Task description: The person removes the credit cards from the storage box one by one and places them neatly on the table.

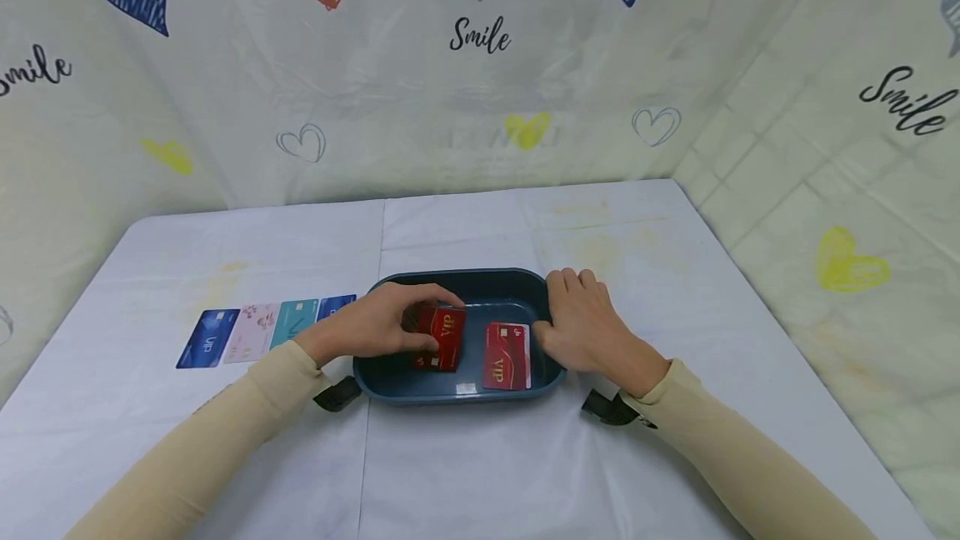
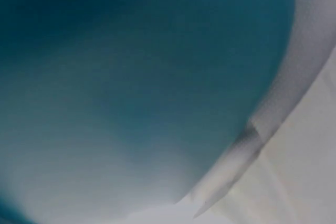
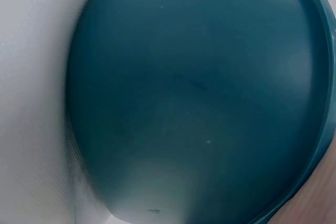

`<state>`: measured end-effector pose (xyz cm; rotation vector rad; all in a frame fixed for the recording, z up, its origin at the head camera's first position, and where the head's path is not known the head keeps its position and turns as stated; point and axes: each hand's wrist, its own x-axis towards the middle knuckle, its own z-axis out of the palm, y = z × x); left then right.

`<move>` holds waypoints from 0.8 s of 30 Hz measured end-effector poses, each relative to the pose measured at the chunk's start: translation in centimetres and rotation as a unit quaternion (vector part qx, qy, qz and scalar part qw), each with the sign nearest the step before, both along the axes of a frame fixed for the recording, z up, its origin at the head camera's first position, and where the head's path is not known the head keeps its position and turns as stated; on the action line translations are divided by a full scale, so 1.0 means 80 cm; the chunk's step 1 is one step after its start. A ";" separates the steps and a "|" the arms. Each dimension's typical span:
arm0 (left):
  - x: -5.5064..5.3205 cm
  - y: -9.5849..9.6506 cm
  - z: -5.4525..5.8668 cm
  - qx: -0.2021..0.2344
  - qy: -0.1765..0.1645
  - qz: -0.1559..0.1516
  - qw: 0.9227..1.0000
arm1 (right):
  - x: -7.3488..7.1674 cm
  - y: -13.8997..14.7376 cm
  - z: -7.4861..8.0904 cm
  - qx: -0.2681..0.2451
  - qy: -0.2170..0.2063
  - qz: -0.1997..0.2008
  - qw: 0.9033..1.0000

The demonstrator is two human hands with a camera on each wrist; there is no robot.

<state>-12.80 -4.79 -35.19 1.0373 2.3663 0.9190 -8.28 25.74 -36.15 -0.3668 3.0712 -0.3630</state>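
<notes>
In the head view a dark blue-green tray point(image 1: 457, 398) stands on the table. My left hand point(image 1: 382, 319) reaches in over its left end and holds red VIP cards point(image 1: 450, 336) between thumb and fingers; how many is unclear. Another red VIP card point(image 1: 504, 365), with a pale edge along its right side, lies on the right part of the tray floor. My right hand point(image 1: 588, 319) grips the tray's right rim, thumb on the inner side. Both wrist views are filled by the tray's outer wall point(image 2: 173, 77), seen very close, and the cards are hidden there.
Left of the tray lies a row of cards: a blue VIP card point(image 1: 208, 338), a pink one point(image 1: 252, 332), a teal one point(image 1: 295, 322) and another blue one point(image 1: 336, 305) partly behind my left wrist. A white cloth point(image 1: 465, 473) covers the table; a patterned curtain point(image 1: 480, 90) hangs behind.
</notes>
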 end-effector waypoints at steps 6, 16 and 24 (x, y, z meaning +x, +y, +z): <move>0.002 -0.006 0.008 0.023 -0.013 0.014 1.000 | 0.000 -0.001 0.000 -0.004 0.001 0.003 1.000; 0.006 -0.010 0.021 0.036 -0.006 0.040 0.999 | 0.001 -0.002 0.002 -0.005 -0.001 0.003 1.000; 0.008 -0.018 0.027 0.069 -0.027 0.065 0.995 | 0.001 -0.001 0.001 -0.002 -0.005 -0.001 1.000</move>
